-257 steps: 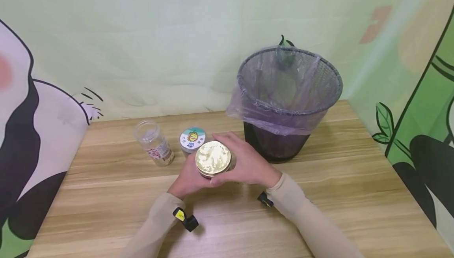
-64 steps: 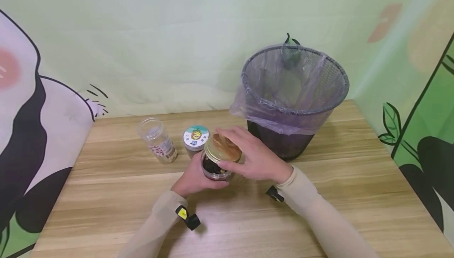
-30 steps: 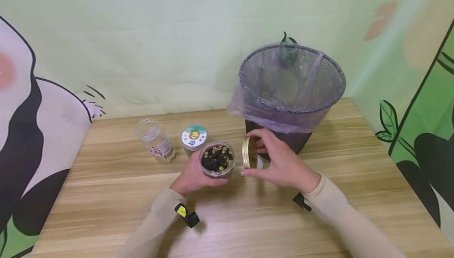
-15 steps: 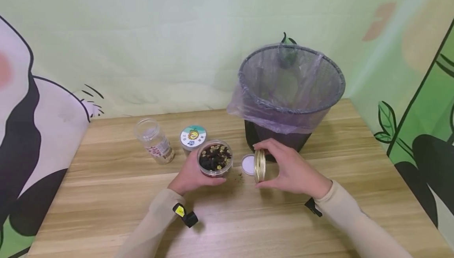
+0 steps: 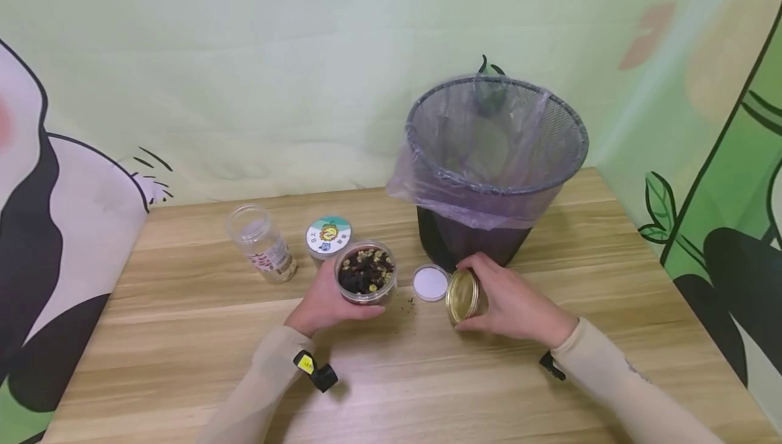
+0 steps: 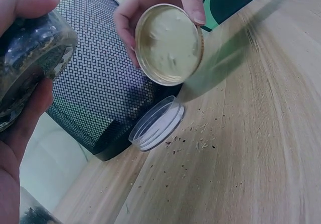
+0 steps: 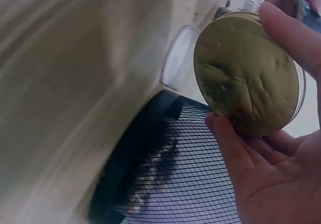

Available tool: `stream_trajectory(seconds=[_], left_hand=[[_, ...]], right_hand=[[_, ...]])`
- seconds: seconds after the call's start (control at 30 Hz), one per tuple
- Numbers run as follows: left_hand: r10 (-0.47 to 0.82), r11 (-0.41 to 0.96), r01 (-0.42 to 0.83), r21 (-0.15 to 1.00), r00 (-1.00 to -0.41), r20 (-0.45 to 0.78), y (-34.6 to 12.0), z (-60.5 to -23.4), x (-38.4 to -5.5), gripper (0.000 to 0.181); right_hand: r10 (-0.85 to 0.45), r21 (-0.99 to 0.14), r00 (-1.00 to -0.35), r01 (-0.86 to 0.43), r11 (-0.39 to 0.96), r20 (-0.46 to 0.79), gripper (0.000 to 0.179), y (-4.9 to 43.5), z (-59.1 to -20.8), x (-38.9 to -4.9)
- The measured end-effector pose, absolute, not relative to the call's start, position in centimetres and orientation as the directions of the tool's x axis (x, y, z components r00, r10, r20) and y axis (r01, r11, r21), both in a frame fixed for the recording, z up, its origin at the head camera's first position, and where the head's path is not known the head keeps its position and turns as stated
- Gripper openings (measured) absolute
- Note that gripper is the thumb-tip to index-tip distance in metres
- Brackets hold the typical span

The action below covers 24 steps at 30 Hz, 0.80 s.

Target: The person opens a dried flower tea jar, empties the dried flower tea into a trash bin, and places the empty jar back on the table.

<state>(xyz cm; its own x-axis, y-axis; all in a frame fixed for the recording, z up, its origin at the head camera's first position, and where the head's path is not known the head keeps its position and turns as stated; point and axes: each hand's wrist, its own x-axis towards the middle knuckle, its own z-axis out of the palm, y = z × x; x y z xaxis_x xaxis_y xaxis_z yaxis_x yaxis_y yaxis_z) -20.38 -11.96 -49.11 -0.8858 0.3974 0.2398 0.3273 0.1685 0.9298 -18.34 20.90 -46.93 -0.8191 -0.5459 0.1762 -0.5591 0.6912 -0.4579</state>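
My left hand grips an uncovered clear jar filled with dark dried pieces and small yellow bits; its base shows in the left wrist view. My right hand pinches a gold lid by its edge, thumb and fingers on opposite sides. The lid stands tilted on edge just over the table, apart from the jar. Its hollow inner side faces the left wrist camera, while its dented gold top fills the right wrist view. Between the hands lies a clear-rimmed lid with a white disc.
Behind my right hand stands a black mesh bin lined with a purple bag. An uncapped clear jar and a jar with a sunflower-printed lid stand at left. Dark crumbs dot the table.
Both hands were around the gold-lidded jar. The right hand lifted the lid off and carried it right, lower and turned on edge, uncovering the white-disc lid. The left hand kept the jar.
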Motion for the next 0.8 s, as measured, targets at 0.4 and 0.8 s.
stream_trajectory(seconds=[0.4,0.8], left_hand=[[0.392,0.155,0.302,0.941,-0.893,0.222,-12.1,-49.0,-20.3,0.095],[0.403,0.145,0.290,0.946,-0.891,0.211,-12.3,-48.9,-20.4,0.097]], right_hand=[[-0.553,-0.458,-0.820,-0.552,0.697,0.147,0.081,21.4,-48.6,-18.4],[-0.556,-0.366,-0.823,-0.556,0.746,0.117,0.085,21.9,-49.3,-18.1]])
